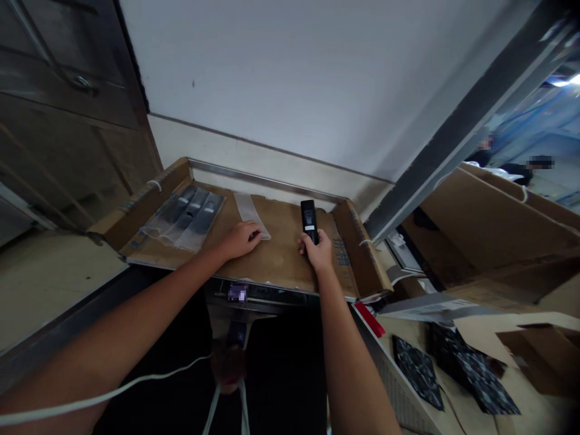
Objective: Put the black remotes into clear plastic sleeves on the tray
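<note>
My right hand (319, 249) grips the lower end of a black, remote-like device (309, 219) with a small white label, held over the right part of a cardboard-lined tray (281, 260). On the tray's middle rests my left hand (243, 239), its fingers curled at the edge of a clear plastic sleeve (247, 207); whether it pinches the sleeve is hard to make out. Left of that hand lie several clear bags (185, 214) with dark items inside, side by side.
Cardboard walls with white ties edge the tray, and a pale wall (272, 78) rises behind it. A large open carton (498, 223) stands at right, above dark patterned pieces (471, 368) and a red strip (370, 319). A white cord (136, 380) crosses the lower left. People appear far right.
</note>
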Demonstrator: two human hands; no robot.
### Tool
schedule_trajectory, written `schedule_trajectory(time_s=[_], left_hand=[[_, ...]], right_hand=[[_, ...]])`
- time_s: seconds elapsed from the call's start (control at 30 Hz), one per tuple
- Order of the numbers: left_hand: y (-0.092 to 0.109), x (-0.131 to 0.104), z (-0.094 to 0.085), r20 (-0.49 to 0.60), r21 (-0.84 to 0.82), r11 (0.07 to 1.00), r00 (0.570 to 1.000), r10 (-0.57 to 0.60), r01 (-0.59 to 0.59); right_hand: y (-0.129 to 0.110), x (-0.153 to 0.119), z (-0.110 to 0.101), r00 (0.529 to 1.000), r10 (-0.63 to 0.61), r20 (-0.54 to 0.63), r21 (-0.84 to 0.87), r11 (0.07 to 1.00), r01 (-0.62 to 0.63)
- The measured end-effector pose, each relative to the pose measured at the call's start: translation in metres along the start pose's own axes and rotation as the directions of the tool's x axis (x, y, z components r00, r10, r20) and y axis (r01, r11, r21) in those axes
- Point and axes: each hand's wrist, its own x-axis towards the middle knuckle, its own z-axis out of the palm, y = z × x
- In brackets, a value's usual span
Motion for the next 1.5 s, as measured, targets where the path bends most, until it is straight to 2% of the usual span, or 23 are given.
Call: schedule_trajectory(time_s=[0.07, 0.17, 0.3, 0.37, 0.47, 0.67, 0.87, 1.1, 1.5], left_hand=[[0.000, 0.011, 0.009, -0.061, -0.040, 0.998, 0.997, -0.052, 0.050], [-0.002, 0.027, 0.022, -0.126, -0.124, 0.986, 0.984, -0.125, 0.110], [-0.011, 0.036, 0.031, -0.158, -0.214, 0.967, 0.972, -0.172, 0.136], [-0.015, 0.035, 0.032, -0.171, -0.265, 0.955, 0.968, -0.183, 0.134], [-0.020, 0.032, 0.033, -0.192, -0.326, 0.934, 0.957, -0.216, 0.146], [-0.022, 0.029, 0.034, -0.228, -0.299, 0.947, 0.955, -0.191, 0.118], [-0.018, 0.025, 0.029, -0.244, -0.314, 0.942, 0.949, -0.201, 0.119], [-0.011, 0.022, 0.024, -0.277, -0.328, 0.937, 0.935, -0.220, 0.123], [0.001, 0.020, 0.018, -0.290, -0.228, 0.974, 0.955, -0.065, -0.003]], right_hand=[[-0.006, -0.008, 0.005, 0.990, 0.004, 0.139, 0.107, 0.994, -0.019], [-0.014, -0.020, 0.005, 0.949, 0.024, 0.314, 0.184, 0.979, -0.086], [-0.022, -0.028, -0.004, 0.848, 0.110, 0.519, 0.157, 0.962, -0.221], [-0.024, -0.027, -0.009, 0.802, 0.153, 0.577, 0.116, 0.957, -0.266], [-0.025, -0.024, -0.010, 0.791, 0.188, 0.582, 0.099, 0.949, -0.299], [-0.023, -0.020, -0.005, 0.805, 0.235, 0.545, 0.084, 0.940, -0.331], [-0.025, -0.021, -0.002, 0.823, 0.231, 0.519, 0.066, 0.949, -0.308], [-0.025, -0.022, 0.003, 0.822, 0.247, 0.514, 0.031, 0.952, -0.305], [-0.022, -0.022, 0.006, 0.823, 0.189, 0.535, 0.036, 0.969, -0.246]])
